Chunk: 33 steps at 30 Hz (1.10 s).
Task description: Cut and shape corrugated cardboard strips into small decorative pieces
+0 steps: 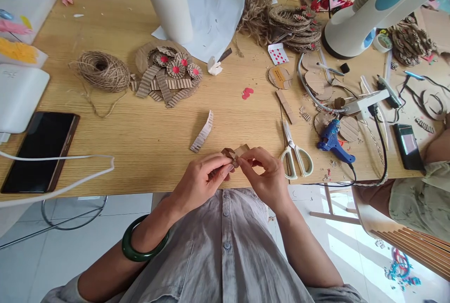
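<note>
Both hands meet at the table's front edge over a small strip of brown cardboard (242, 150). My left hand (207, 175) pinches one end of it between thumb and forefinger. Fingers closed, my right hand (264, 172) grips the same strip from the other side. Part of the strip is hidden behind the fingers. A loose corrugated cardboard strip (203, 132) lies just beyond my left hand. White-handled scissors (296, 153) rest to the right of my right hand. Farther back is a pile of corrugated strips and rosettes with red centres (168, 76).
Left are a twine ball (103, 71), a phone (38, 151) and a white cable. A white bottle (168, 5) stands at the back. A blue glue gun (334, 141), power strip (369, 104) and cords lie right, near a seated person (422, 200). Small red pieces (247, 92) lie mid-table.
</note>
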{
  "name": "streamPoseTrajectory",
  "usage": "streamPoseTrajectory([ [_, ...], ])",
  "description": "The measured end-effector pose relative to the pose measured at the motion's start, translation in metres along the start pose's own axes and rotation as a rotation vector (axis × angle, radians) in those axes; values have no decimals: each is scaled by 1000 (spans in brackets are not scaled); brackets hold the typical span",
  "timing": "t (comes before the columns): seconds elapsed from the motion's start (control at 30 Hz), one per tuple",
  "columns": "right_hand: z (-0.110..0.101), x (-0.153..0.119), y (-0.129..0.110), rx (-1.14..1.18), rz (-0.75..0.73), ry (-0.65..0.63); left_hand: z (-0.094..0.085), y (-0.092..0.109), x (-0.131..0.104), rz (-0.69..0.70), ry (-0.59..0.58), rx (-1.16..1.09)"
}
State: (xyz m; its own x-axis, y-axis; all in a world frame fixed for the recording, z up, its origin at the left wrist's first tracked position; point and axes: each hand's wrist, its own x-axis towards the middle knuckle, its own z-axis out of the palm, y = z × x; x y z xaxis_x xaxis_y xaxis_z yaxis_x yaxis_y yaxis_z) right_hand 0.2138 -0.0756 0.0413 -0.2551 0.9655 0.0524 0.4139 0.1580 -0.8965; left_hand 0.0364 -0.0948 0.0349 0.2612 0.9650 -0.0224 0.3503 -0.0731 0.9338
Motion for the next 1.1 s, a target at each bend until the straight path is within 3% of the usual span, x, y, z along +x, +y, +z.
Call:
streamPoseTrajectory([
  [0.17,3,-1,2,119,67,-4,0,0,-2,-68,29,-63],
  [0.33,4,-4,-1,111,9,46,-1,2,-2,-135,35,-150],
  [0.57,7,-8,-4,-75,-67,93,3,2,-1,-16,80,-63],
  [0.87,18,-8,-2,-35,-32,135,7,-6,0,168,163,105],
  [1.1,20,-6,1,-54,-128,153,7,-5,0,146,159,60],
])
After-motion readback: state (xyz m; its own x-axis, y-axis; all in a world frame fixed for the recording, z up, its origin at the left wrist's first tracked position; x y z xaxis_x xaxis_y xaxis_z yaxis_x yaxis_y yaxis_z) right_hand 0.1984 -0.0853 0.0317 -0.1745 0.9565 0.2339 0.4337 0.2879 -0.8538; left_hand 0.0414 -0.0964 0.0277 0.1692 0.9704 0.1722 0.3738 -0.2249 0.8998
